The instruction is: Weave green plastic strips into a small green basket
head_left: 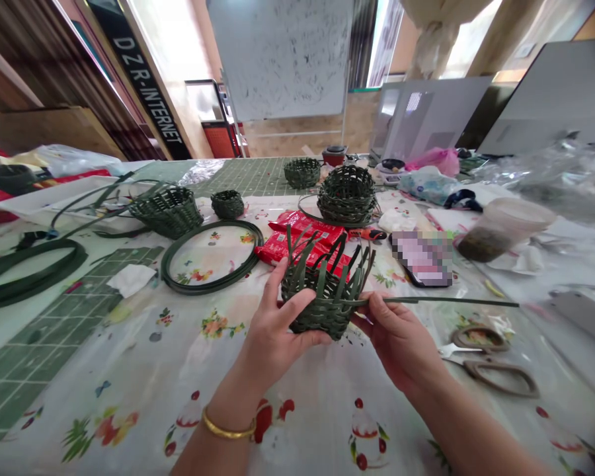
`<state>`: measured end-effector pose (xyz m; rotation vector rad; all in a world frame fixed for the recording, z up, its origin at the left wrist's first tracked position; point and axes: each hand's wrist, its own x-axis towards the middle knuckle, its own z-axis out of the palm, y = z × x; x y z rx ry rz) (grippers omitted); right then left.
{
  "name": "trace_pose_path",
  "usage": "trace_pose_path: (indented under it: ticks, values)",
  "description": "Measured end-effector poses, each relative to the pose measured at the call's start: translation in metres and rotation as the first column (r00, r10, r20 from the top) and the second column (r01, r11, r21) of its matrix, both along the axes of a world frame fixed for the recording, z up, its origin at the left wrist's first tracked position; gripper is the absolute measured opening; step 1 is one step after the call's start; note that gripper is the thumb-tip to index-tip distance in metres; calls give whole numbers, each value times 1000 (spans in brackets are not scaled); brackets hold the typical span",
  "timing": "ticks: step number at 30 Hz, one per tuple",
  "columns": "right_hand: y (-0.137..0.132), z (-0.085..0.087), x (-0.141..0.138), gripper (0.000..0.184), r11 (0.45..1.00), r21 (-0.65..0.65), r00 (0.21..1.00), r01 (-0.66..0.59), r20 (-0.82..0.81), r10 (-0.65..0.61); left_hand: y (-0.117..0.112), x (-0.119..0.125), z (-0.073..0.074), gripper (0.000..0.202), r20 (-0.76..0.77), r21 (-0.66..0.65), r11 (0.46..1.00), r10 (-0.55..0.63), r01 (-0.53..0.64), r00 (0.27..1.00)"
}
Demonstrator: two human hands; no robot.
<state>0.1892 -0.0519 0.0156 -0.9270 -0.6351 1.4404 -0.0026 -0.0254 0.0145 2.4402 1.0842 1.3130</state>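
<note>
A small dark green woven basket (322,307) with upright loose strips round its top is in front of me, tilted slightly. My left hand (285,317) grips its left side, thumb along the bottom and fingers against the wall. At the basket's right side, my right hand (394,334) pinches a long narrow green strip (456,301) that runs out to the right from the weave. Some fingertips of the right hand are hidden behind the basket. Directly behind the basket lie red packets (302,231). Scissors (486,357) with brown handles rest beside my right hand.
Coiled green strip (213,256) lies left of the basket, another coil (30,271) farther left. Finished-looking woven baskets (347,195) stand at the back, with others (168,210) at left. A phone (421,259) and a plastic cup (506,228) are on the right.
</note>
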Motion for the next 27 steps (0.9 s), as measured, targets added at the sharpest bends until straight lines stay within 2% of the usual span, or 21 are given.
trace_pose_path:
  ticks: [5,7,9,11,12,15,17,19,24,27]
  values:
    - [2,-1,0,20,1000,-6,1000,16,-9,-16,0,3,-2,50,-20,-30,999,32,-33,999]
    - [2,-2,0,20,1000,5,1000,-7,-6,7,1,4,-3,67,20,-96,994,50,-48,999]
    - [2,-2,0,20,999,27,999,-30,-13,30,1,4,-5,95,122,-181,982,78,-55,990]
    - [2,-2,0,20,998,46,998,-47,-27,48,1,4,-6,113,228,-279,960,86,-19,970]
    - [2,-1,0,20,998,52,998,-48,-33,49,1,5,-7,116,268,-331,943,66,27,961]
    - [2,0,0,19,998,59,999,-23,-28,25,1,6,-8,113,384,-451,866,-30,215,923]
    - [2,0,1,20,998,55,1000,-12,-18,12,1,7,-8,110,454,-489,821,-47,293,890]
    - [2,0,1,20,998,54,1000,-24,-18,25,0,10,-7,111,495,-513,804,-9,301,869]
    - [1,-2,0,20,998,41,999,-37,-24,38,-5,16,-4,110,576,-546,812,187,204,796]
    - [1,-3,1,20,998,36,999,-46,-15,46,-6,17,-2,105,596,-565,792,199,230,778]
